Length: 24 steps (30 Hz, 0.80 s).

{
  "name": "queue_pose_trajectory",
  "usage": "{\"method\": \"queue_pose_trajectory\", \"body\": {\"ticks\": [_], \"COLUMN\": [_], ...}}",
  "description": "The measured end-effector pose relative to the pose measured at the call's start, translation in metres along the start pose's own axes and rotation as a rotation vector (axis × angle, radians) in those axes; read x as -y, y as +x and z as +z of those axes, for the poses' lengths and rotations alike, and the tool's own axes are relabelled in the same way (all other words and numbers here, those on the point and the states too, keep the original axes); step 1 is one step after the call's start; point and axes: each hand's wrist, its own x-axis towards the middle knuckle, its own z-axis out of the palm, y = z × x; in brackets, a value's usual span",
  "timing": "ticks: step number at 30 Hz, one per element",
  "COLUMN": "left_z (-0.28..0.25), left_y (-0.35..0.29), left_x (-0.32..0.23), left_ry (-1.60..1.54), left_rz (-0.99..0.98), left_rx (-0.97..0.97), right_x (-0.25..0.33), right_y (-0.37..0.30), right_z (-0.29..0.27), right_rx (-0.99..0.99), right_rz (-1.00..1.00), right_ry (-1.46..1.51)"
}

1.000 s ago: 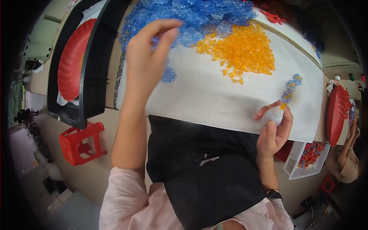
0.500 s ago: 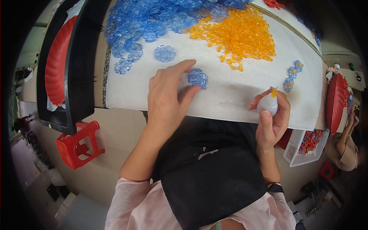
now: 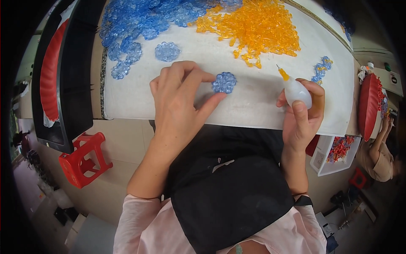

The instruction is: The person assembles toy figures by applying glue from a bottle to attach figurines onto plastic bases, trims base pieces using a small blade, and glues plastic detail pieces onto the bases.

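Observation:
With thumb and fingertips at its edge, my left hand (image 3: pixel 179 99) grips a clear blue flower-shaped plastic piece (image 3: pixel 224 82) over the white work surface (image 3: pixel 253 108). My right hand (image 3: pixel 301 120) is wrapped round a white squeeze bottle (image 3: pixel 298 94), its yellow nozzle and thin needle tip pointing up and to the left. The needle is apart from the blue piece. A separate blue flower piece (image 3: pixel 167 51) lies just beyond my left hand. Past my right hand lies a short row of blue flowers (image 3: pixel 322 67) with yellow bits.
A large heap of blue flower pieces (image 3: pixel 139 19) and a pile of orange-yellow plastic pieces (image 3: pixel 258 27) cover the far side. A black tray (image 3: pixel 78 76) with a red dish stands left. Right are a red dish (image 3: pixel 368 108), a white bin (image 3: pixel 325 163) and another person (image 3: pixel 378 158).
The squeeze bottle has tilted leftward, its needle now aimed more toward the blue piece. That piece has turned its round face upward. The whole view has shifted slightly.

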Motion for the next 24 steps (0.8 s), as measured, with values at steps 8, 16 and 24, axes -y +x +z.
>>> {"method": "queue_pose_trajectory", "body": {"ticks": [8,16,24], "left_z": [-0.005,0.001,0.009], "left_y": [0.013,0.011,0.012], "left_x": [0.015,0.005,0.001], "left_ry": [-0.191,0.001,-0.070], "left_rz": [0.112,0.134,0.096], "left_rx": [-0.054,0.088,0.058], "right_x": [-0.002,-0.002,-0.008], "right_y": [0.000,-0.001,0.001], "right_z": [-0.001,-0.002,0.000], "right_rx": [-0.014,-0.054,-0.067], "right_rz": [-0.027,-0.004,-0.066], "right_ry": [0.023,0.111,0.019]}}
